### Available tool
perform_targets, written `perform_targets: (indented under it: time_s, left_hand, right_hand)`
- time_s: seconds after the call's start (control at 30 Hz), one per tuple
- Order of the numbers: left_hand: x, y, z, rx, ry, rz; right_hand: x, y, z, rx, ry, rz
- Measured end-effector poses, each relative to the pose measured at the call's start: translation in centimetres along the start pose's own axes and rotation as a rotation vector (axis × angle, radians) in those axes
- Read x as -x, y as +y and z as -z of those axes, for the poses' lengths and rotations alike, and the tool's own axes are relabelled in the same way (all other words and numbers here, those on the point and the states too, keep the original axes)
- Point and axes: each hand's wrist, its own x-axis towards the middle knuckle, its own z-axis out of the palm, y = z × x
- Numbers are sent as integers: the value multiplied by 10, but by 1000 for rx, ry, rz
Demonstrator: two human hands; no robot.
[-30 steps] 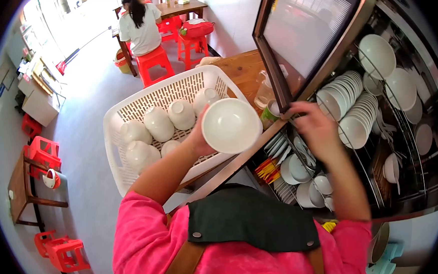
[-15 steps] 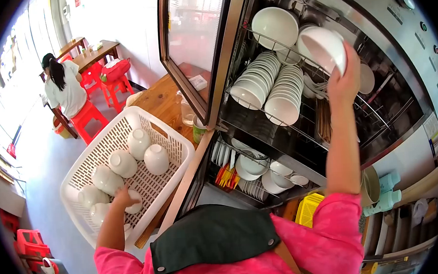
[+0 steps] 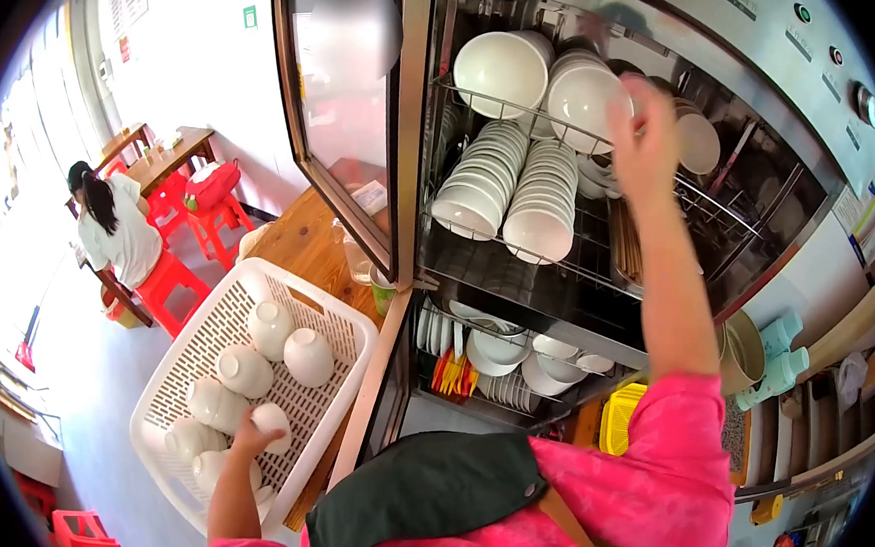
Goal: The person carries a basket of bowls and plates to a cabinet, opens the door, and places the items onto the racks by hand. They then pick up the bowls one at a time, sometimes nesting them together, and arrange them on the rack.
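Observation:
My left hand (image 3: 251, 437) grips a small white bowl (image 3: 274, 427) inside a white perforated plastic basket (image 3: 359, 330). Several similar white bowls (image 3: 244, 372) lie upside down or tipped beside it. My right hand (image 3: 650, 140) is at the right edge of a large white bowl (image 3: 584, 102) on the upper wire rack (image 3: 582, 267) of an open steel cabinet. Its fingers are blurred but look apart, with the bowl resting on the rack. Another large bowl (image 3: 498, 74) stands to the left, above two rows of nested small bowls (image 3: 541, 229).
The glass cabinet door (image 3: 354, 128) stands open at the left. Dishes and orange-handled utensils (image 3: 450, 371) fill the lower rack. A wooden table (image 3: 300, 232) is beside the basket. A seated person (image 3: 119, 218) is farther off, near red stools (image 3: 216, 227).
The large bowl moved from my right hand into the rack, rim facing me. My left hand has lifted and turned the small bowl. The view has shifted slightly.

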Motion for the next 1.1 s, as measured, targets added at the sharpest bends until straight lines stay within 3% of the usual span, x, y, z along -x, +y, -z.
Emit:
perform_targets:
  time_s: [0.03,0.07,0.1,0.13,0.17,0.2,0.27,0.33,0.4,0.43,0.47,0.5,0.53,0.57,0.6,0.63,0.67,0.7,0.73,0.77,0.83,0.87,0.97,1.1]
  left_hand:
    - [23,43,12,255,-49,108]
    - [34,63,21,458,-43,72]
    - [36,76,22,712,-150,-87]
    - [39,91,22,964,-257,-244]
    - [53,125,23,923,-358,-332]
    - [67,165,22,880,-455,-421]
    - [83,220,2,869,-652,-665]
    - [90,260,-15,774,-784,-922]
    - [90,272,-34,818,-736,-1005]
    - [91,269,-37,750,-566,-1060]
    - [94,260,-38,707,-433,-1018]
    - [103,249,-22,621,-395,-939]
    - [90,221,-9,320,-268,-833]
    - [87,195,7,-12,-38,-724]
    - [80,162,23,-98,109,-579]
    - [69,121,38,-246,276,-310]
    - [70,91,61,-330,315,-55]
    - [70,53,75,-475,325,199]
    - [75,16,86,-437,326,306]
    - [78,-11,93,-398,326,406]
    - [90,-36,81,-388,350,416]
    - [97,-41,74,-383,379,421]
    - [101,-24,55,-589,336,370]
    - [102,-16,51,-748,282,298]
  right_hand:
    - [28,-16,-5,-176,-131,-94]
    - [61,-33,-21,-292,-198,-52]
    - [84,-75,-15,-458,-618,-328]
    - [111,-92,-32,-828,-857,-311]
    - [141,-104,-54,-806,-896,-24]
    - [155,-128,-58,-880,-985,8]
    - [178,-159,-69,-1047,-1206,-159]
    - [186,-168,-79,-1288,-1167,-362]
    - [171,-147,-67,-1154,-1129,-463]
    - [164,-137,-51,-1019,-1040,-543]
    - [160,-124,-37,-558,-876,-562]
    - [177,-52,-46,26,-804,19]
    - [137,-39,-25,629,-747,245]
    - [103,13,-19,308,-312,270]
    - [72,46,-21,-6,121,223]
    - [33,19,-5,210,308,217]
    - [4,105,1,605,247,55]
    - [-25,165,14,716,225,236]
    - [-43,194,17,827,203,424]
    - [-41,156,15,823,198,429]
    - [-34,37,15,595,-246,-13]
    - [-38,47,13,565,-340,-89]
    - [-58,130,6,535,-522,-60]
    - [-77,209,-15,496,-656,-71]
